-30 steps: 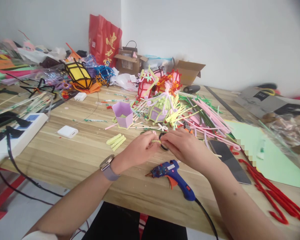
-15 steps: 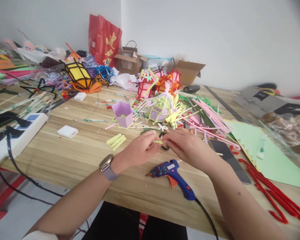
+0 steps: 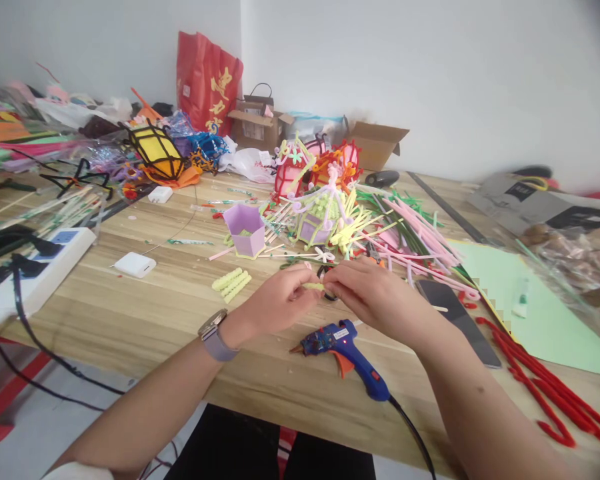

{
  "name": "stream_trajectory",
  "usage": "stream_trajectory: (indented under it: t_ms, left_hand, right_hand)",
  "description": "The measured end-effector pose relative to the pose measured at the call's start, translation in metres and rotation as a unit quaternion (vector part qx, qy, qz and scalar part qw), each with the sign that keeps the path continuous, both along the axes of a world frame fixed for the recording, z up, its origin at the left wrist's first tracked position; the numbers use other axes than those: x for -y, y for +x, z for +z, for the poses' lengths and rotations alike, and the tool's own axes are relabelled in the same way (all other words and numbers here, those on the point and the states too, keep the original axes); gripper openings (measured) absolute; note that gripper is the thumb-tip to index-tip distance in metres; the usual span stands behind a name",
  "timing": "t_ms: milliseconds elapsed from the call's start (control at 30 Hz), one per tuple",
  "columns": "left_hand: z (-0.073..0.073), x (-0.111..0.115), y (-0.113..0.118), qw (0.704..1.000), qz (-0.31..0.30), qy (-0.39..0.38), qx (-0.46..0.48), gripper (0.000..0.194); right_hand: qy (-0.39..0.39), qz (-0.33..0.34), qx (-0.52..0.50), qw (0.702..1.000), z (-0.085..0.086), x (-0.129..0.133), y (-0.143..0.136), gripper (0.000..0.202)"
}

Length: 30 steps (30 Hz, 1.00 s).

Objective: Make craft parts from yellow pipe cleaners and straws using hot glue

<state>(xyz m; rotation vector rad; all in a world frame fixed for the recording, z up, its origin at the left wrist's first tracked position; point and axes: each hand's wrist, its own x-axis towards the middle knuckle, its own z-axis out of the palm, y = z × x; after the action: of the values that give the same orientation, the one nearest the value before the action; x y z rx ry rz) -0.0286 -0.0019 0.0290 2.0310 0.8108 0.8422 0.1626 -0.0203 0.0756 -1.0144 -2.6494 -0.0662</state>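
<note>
Between my two hands is a short yellow-green twisted strip [image 3: 313, 286]. My left hand [image 3: 286, 293], with a watch on its wrist, pinches the strip's left part. The fingertips of my right hand [image 3: 367, 287] close on its right end. Several similar yellow-green pieces [image 3: 231, 284] lie on the table left of my hands. A purple hexagonal cup [image 3: 245, 230] stands behind them. The blue glue gun [image 3: 347, 347] lies just below my hands, nozzle to the left. Part of a black ring-shaped thing shows behind my fingertips.
Lanterns [image 3: 317, 220] and loose pipe cleaners [image 3: 420, 227] pile up behind my hands. A dark phone [image 3: 460, 323], red pipe cleaners [image 3: 545, 380] and green sheet [image 3: 560, 320] lie right. A power strip [image 3: 63, 267] and white charger [image 3: 135, 265] are left.
My hands stay nearly in place around the strip, with only a slight shift of the fingers. A little more of the strip shows between them.
</note>
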Motion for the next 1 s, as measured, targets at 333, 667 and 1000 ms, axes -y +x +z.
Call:
stream_trajectory:
  t_ms: [333, 667, 1000]
  left_hand:
    - [-0.0002, -0.0008, -0.0007, 1.000, 0.000, 0.015, -0.011, 0.023]
    - [-0.0003, 0.0023, 0.0026, 1.000, 0.016, 0.012, 0.021, 0.022]
    - [-0.0041, 0.0015, 0.0030, 0.998, 0.009, -0.043, 0.047, 0.008]
  right_hand:
    - [0.009, 0.001, 0.011, 1.000, 0.0008, -0.0002, -0.0011, 0.023]
    - [0.001, 0.008, -0.001, 1.000, 0.0014, 0.0001, -0.0004, 0.025]
    - [0.016, 0.010, 0.010, 1.000, 0.0034, 0.0028, -0.0028, 0.026]
